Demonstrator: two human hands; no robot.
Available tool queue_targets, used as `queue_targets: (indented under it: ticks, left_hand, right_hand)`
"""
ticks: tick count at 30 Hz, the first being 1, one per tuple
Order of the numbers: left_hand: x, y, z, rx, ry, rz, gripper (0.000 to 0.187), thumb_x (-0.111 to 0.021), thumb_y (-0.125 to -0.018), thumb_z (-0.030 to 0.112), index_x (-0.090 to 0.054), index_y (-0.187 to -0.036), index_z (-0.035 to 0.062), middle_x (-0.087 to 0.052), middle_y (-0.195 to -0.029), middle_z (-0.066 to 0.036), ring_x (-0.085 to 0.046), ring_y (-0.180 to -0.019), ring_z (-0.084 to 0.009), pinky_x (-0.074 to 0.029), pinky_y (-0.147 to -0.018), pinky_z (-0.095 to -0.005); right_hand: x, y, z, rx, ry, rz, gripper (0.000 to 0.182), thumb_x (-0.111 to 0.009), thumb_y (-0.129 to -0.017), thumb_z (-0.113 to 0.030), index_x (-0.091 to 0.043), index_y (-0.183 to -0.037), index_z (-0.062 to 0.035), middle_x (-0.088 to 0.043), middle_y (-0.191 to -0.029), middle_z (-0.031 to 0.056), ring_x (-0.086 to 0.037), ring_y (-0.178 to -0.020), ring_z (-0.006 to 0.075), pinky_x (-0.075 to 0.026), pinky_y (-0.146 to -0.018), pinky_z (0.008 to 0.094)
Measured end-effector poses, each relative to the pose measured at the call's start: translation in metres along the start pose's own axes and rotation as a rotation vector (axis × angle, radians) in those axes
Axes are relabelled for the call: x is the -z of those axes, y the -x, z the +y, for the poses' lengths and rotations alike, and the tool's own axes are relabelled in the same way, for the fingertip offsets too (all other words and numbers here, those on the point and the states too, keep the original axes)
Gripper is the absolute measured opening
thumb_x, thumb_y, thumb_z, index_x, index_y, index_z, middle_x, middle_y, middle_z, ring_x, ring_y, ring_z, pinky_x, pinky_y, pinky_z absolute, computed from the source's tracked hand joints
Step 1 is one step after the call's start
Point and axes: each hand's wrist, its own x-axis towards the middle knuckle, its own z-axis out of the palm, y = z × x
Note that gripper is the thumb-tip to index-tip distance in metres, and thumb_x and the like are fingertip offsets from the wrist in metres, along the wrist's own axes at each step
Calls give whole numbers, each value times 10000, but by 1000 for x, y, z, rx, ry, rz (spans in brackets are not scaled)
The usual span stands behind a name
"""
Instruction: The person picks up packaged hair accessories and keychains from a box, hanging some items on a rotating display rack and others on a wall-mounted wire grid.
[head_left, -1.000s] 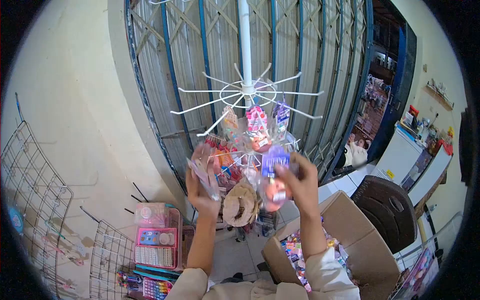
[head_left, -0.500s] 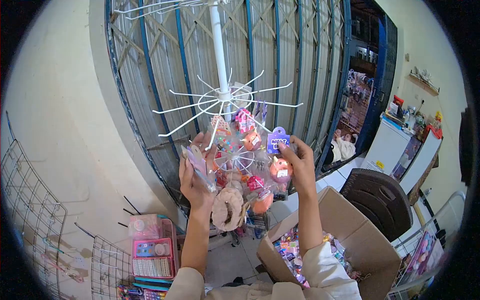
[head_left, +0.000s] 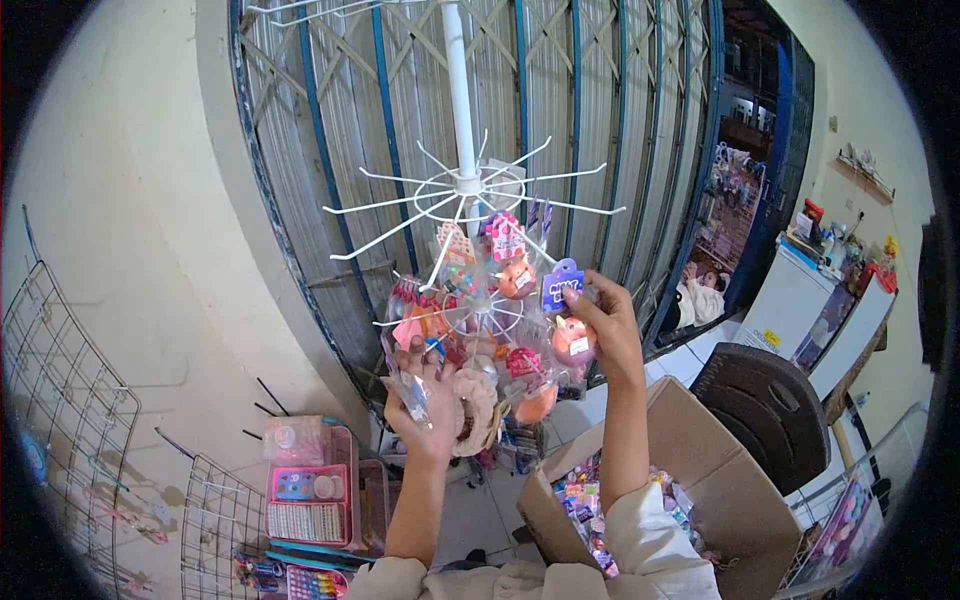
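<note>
A white rack (head_left: 469,186) with radiating hooks stands before me, with packaged accessories hanging on its lower part. My right hand (head_left: 606,318) pinches a purple header card (head_left: 563,288), below which a pink-orange round item (head_left: 573,342) shows in clear plastic. At the lower left of the rack, my left hand (head_left: 425,400) holds a small clear packet (head_left: 413,392), palm up with its fingers partly curled. A beige scrunchie (head_left: 472,412) hangs just right of that hand. Behind the cards, a pink card (head_left: 505,238) hangs over another round item (head_left: 517,279).
An open cardboard box (head_left: 700,470) with many small packets sits at the lower right, by a dark chair (head_left: 762,415). Pink trays (head_left: 310,500) and wire grids (head_left: 70,400) are at the left. A person (head_left: 700,297) is near the doorway, beside a folding metal gate (head_left: 640,120).
My left hand has moved down and right, lower beside the scrunchie. My right hand keeps its pinch on the purple card. The whole view has shifted slightly.
</note>
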Motion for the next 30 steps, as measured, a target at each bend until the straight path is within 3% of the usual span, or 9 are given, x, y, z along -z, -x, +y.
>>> queue_targets:
  ticks: [2,9,15,18,21,23,24,27,30]
  left_hand:
    - [-3,0,1,32,39,105,129,-430,-719,206,-435,-808,113,-464,-982,-33,-373,-806,-170,-274,-728,-320]
    - [-5,5,4,73,165,76,84,-428,-718,158,-427,-780,103,-460,-914,-36,-379,-768,-169,-295,-647,-285]
    - [-10,15,0,341,412,-11,132,-529,-676,230,-474,-740,128,-439,-946,-8,-403,-774,-147,-306,-649,-271]
    - [-25,19,3,543,571,37,222,-633,-580,124,-491,-751,143,-434,-923,16,-386,-748,-120,-298,-645,-256]
    - [-26,23,0,586,609,-40,194,-623,-598,117,-492,-739,147,-430,-895,26,-378,-732,-118,-298,-639,-253]
    - [-23,26,-2,617,627,-27,124,-578,-650,167,-490,-735,148,-426,-876,27,-376,-720,-120,-296,-633,-251]
    - [-21,28,-3,660,629,-42,116,-565,-663,195,-488,-735,148,-425,-865,24,-375,-711,-120,-294,-630,-249]
    - [-19,33,-5,754,563,-68,146,-560,-671,245,-470,-728,144,-427,-828,15,-371,-679,-120,-289,-616,-248]
    - [-13,46,-17,948,553,-9,218,-445,-748,297,-465,-774,81,-413,-765,-32,-380,-655,-145,-290,-596,-252]
  right_hand:
    - [-1,0,-1,0,-10,14,134,-556,-724,-96,-539,-796,16,-548,-701,33,-518,-610,70,-414,-551,192]
    - [0,-2,2,-23,-39,40,150,-554,-724,-94,-535,-817,23,-548,-711,38,-514,-598,67,-411,-544,185]
    - [-4,-22,18,0,85,1,172,-563,-724,-122,-545,-805,29,-546,-707,33,-503,-604,65,-395,-548,190]
    - [-9,-41,26,25,206,-2,186,-561,-728,-141,-547,-796,31,-550,-686,30,-498,-587,64,-383,-528,190]
    - [-16,-51,29,52,263,6,214,-585,-709,-181,-546,-768,21,-558,-649,50,-500,-545,91,-382,-511,200]
    - [-18,-49,26,165,792,175,276,-622,-671,-215,-529,-802,10,-558,-631,80,-512,-512,139,-395,-511,222]
    - [-23,-38,26,262,660,343,344,-649,-628,-226,-508,-853,-7,-558,-712,127,-534,-577,188,-411,-562,247]
    - [-21,5,24,419,586,436,385,-662,-616,-180,-486,-908,-1,-539,-838,82,-519,-769,140,-403,-649,223]
    - [-24,51,25,245,478,-170,371,-654,-598,-103,-492,-916,-3,-528,-892,102,-506,-837,157,-391,-708,255]
